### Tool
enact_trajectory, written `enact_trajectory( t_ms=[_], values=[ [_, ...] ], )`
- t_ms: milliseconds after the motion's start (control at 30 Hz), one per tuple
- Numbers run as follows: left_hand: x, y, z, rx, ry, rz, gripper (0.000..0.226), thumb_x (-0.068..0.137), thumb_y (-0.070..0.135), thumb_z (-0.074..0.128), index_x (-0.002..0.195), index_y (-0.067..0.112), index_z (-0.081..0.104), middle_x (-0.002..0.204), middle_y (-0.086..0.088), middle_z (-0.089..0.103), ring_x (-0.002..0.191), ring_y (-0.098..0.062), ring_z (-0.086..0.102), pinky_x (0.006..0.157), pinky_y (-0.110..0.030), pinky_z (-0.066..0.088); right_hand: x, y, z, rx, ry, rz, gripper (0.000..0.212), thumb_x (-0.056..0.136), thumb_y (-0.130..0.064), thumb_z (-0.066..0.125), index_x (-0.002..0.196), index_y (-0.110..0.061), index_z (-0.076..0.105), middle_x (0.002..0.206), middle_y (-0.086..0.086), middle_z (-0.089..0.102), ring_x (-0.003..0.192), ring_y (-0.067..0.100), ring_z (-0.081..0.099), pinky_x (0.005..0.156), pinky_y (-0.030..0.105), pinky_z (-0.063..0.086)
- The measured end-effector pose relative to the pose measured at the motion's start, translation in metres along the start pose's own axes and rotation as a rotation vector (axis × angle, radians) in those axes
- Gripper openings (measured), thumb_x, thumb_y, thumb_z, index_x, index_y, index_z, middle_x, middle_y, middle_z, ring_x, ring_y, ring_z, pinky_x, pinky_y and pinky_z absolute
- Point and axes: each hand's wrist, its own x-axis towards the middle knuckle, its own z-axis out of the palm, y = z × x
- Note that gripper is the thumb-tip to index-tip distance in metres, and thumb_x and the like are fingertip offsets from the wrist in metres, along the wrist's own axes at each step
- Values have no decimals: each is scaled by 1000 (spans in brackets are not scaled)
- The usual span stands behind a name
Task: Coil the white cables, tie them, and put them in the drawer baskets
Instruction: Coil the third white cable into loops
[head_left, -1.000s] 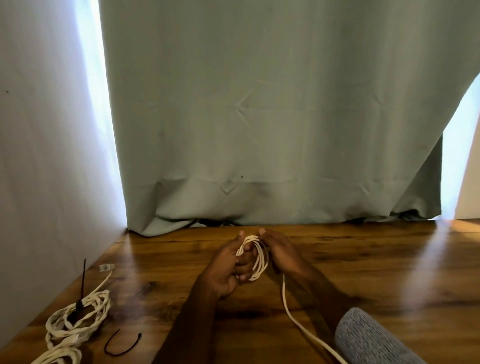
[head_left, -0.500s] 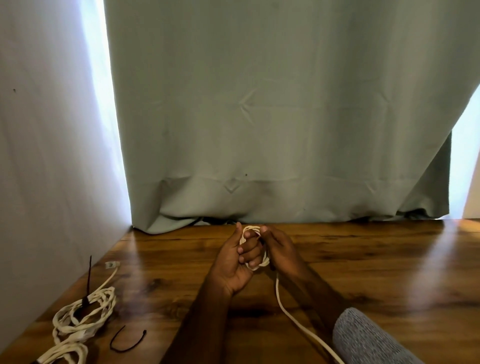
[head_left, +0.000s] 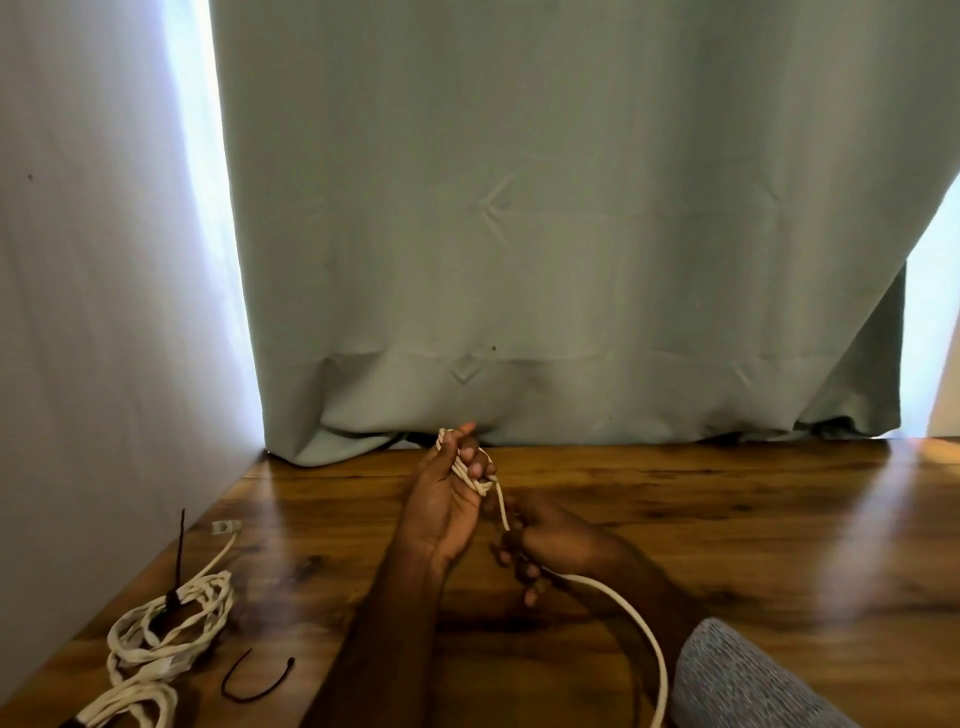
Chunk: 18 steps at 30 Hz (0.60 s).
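The left hand (head_left: 449, 506) is raised over the middle of the wooden table (head_left: 727, 519), palm turned toward the person, fingers curled round a small bundle of white cable loops (head_left: 470, 470) that it grips near the fingertips. The right hand (head_left: 540, 543) sits just at four o'clock of the left, lower and nearer the person, fingers curled round the loose run of the same cable (head_left: 631, 613), which slips through it and sweeps off toward five o'clock beside a grey sleeve (head_left: 748, 680). A short stretch of cable runs taut between the two hands.

Half a second ago both hands were pressed together at the coil, fingers meeting over the loops. Now they have come apart: the right has drawn back down along the cable while the left has kept the bundle up at about the same spot.

At eight o'clock, near the wall (head_left: 104, 312), a finished coil of white cable (head_left: 166, 629) lies on the table with a dark tie (head_left: 176, 571) sticking up from it, and a plug end (head_left: 226, 526) lies beyond. A loose black tie (head_left: 257, 680) lies curled just beside that coil, unmoved. A grey-green curtain (head_left: 571, 234) hangs behind the table at twelve o'clock.
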Motion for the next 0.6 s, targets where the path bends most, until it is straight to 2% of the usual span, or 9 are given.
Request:
enact_trajectory(
  t_ms=[67,133,200,333,400,533,600],
  values=[
    [0,-2,2,104,46,28,33,94,19,49,121,-1,52,68,-2,52,52,-10,49,55,-24,48,-3,0,-5,-133,-55,8,35,95,-7,58,129,-16,57,84,8,63,43,7,48,48,32,57],
    [1,-4,2,206,94,56,20,102,15,43,115,3,53,67,-5,50,50,-11,50,50,-23,47,-10,-5,-9,-251,-124,1,31,94,-6,61,124,-10,62,83,7,65,41,6,47,44,28,55],
    [0,-6,1,327,118,83,17,105,14,41,113,6,54,64,-4,52,49,-12,51,50,-23,45,-17,-12,-10,-321,-159,-21,27,94,-4,60,121,-8,66,79,5,66,39,6,45,39,24,49],
    [-4,-8,1,606,91,65,17,106,16,42,114,19,57,63,-1,57,51,-13,53,52,-25,44,-21,-19,-17,-292,-85,-126,19,98,-13,59,110,-11,73,64,-1,61,39,9,44,38,22,38],
    [-6,-11,0,690,53,43,19,106,16,41,120,19,55,66,-3,56,52,-13,53,52,-26,44,-24,-22,-23,-272,-48,-195,18,99,-17,62,106,-7,75,56,-7,58,39,6,44,40,21,36],
    [-7,-14,-3,876,-25,40,24,107,16,39,125,14,55,66,-4,54,57,-10,53,54,-22,46,-31,-23,-31,-268,52,-318,17,99,-9,61,105,-1,74,48,-18,59,40,-3,49,45,10,35],
    [-8,-16,-5,907,-50,-1,23,107,18,39,122,17,57,65,-5,53,56,-14,52,53,-26,44,-31,-21,-34,-302,85,-389,17,97,-6,62,104,3,75,50,-24,61,45,-8,54,48,5,36]
  ],
)
